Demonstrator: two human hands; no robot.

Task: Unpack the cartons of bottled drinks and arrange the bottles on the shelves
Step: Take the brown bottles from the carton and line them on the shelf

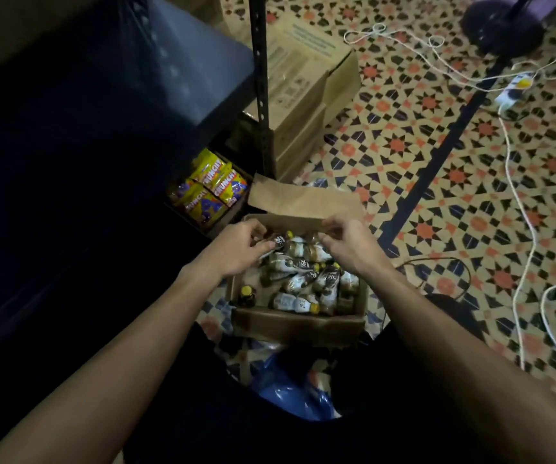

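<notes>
An open brown carton sits on the floor between my knees, its far flap folded up. Inside lie several small bottles with yellow caps and dark-and-white labels, jumbled on their sides. My left hand reaches into the carton's far left corner, fingers curled around a bottle. My right hand is over the far right part, fingers bent around another bottle. Dark metal shelves stand to the left.
Yellow Crunchy snack packs fill a low shelf box on the left. Closed cartons are stacked behind the shelf post. A blue plastic bag lies near my legs. White cords, a power strip and a fan base are on the patterned floor.
</notes>
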